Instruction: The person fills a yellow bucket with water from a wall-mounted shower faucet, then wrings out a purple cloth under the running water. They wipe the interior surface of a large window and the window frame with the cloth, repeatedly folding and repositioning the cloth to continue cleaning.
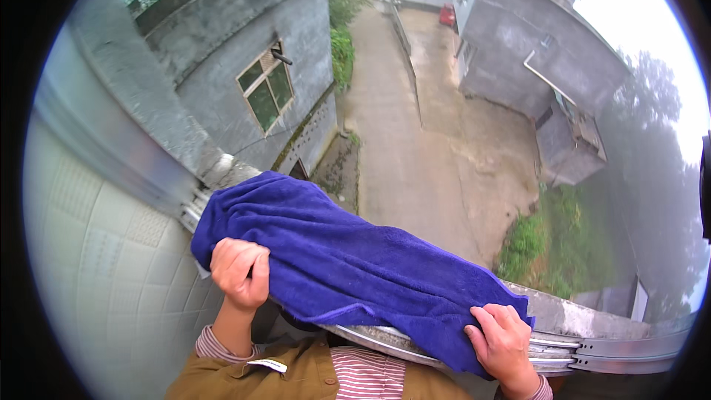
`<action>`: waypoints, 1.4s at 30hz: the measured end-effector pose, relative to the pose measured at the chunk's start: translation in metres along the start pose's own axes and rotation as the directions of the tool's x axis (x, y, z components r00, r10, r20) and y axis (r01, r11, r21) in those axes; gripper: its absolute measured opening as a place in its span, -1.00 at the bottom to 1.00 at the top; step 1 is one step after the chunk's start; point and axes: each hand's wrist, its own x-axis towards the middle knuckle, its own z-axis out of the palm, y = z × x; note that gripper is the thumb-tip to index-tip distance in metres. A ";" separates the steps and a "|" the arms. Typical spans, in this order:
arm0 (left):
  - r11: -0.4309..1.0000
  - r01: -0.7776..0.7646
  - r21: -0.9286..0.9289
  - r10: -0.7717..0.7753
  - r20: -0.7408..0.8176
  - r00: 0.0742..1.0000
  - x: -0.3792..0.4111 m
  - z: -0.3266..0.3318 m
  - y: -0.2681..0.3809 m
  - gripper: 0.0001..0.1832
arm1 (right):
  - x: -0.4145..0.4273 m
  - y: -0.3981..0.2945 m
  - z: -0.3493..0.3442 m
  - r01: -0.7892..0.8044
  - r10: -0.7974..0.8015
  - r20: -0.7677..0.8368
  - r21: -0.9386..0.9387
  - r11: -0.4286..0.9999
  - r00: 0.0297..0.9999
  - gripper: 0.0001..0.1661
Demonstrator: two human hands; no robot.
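A blue plush cloth [355, 261] lies spread in folds across a window sill with metal sliding tracks [552, 353]. At its left end, my left hand [241, 273] is closed in a fist on the cloth's near edge. My right hand [502, 339] grips the cloth's right end, above the tracks, with the thumb and fingers bent over it. Part of the near track shows below the cloth, in front of my body. The cloth hides most of the sill between my hands.
A tiled wall [105, 233] stands close on the left. Beyond the rough concrete ledge [577, 316] is a drop to a concrete lane [394, 178]. Grey buildings, one with a window [266, 89], stand outside. A sliding window frame [627, 355] is at the right.
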 end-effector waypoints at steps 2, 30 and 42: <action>0.999 0.026 0.036 -0.026 -0.022 0.999 0.001 -0.003 0.002 -0.92 | 0.001 -0.003 -0.001 0.011 -0.011 -0.016 -0.003 1.000 1.000 -0.69; 0.516 0.000 0.856 -0.726 0.437 0.531 0.051 -0.027 -0.042 -0.27 | -0.025 0.002 0.005 0.121 -0.122 -0.177 -0.020 0.992 0.977 -0.83; 0.820 0.075 0.567 -0.358 0.407 0.840 -0.005 0.009 0.061 -0.52 | -0.022 -0.006 0.009 0.112 -0.123 -0.134 -0.085 0.990 0.983 -0.82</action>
